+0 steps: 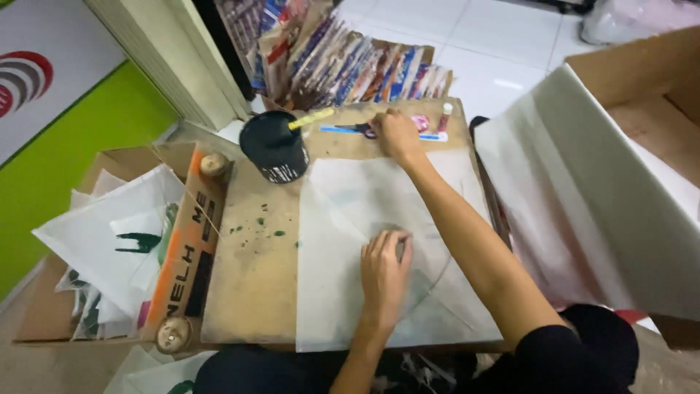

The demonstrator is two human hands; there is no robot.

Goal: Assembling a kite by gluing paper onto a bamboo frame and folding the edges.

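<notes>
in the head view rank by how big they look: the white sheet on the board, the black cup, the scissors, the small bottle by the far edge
1. white sheet, under the left hand
2. black cup
3. scissors, partly hidden by the right hand
4. small bottle

The last two lie farthest away, so their order is unsure.

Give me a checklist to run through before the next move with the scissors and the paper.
1. Left hand flat on the white sheet, pinning it: ok.
2. Right hand at the scissors on the far edge of the board: ok; grip on them: cannot tell.
3. Sheet lying flat: not ok, creases run across it.
4. Black cup upright, apart from the sheet: ok.
5. Green spots on the board left of the sheet, whether wet: cannot tell.
6. Glue bottle beside the right hand standing capped: cannot tell.
</notes>
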